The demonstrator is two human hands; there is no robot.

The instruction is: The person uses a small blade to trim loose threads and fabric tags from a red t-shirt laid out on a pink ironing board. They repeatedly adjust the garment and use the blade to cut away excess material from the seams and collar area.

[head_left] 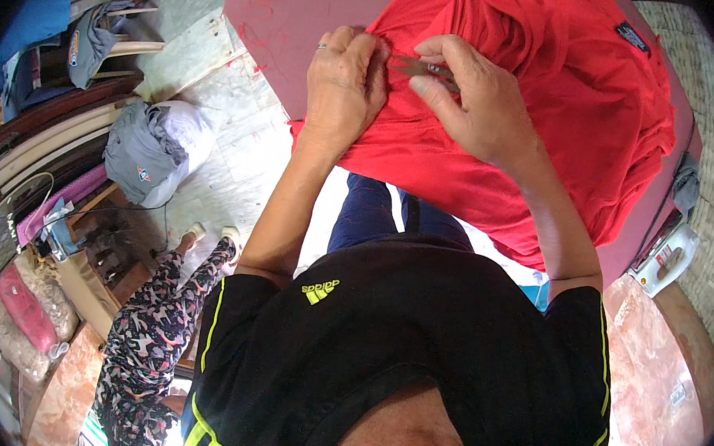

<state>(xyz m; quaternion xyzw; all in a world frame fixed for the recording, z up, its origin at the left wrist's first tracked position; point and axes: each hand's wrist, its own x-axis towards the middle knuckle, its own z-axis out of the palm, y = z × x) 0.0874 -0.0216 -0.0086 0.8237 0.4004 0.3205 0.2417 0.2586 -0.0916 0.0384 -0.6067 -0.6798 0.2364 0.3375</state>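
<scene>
A red garment (pixel 505 108) lies bunched across the pink tabletop (pixel 277 26), its near edge hanging over my lap. My left hand (pixel 342 84) is closed on the garment's left edge, fingers bent, a ring on one of them. Between the thumb and fingers of my right hand (pixel 485 102) are small metal thread snips (pixel 423 69), held low over the red cloth. Their blades point toward my left hand, close to its fingertips. A dark label (pixel 631 37) shows on the garment's far right part.
Loose red threads (pixel 257 7) lie on the tabletop's left side. An iron (pixel 665 260) stands at its right edge beside a dark cord. Grey garments (pixel 142 151) rest on a white bundle at left. A person in patterned clothes (pixel 148 340) is at lower left; another's feet show top left.
</scene>
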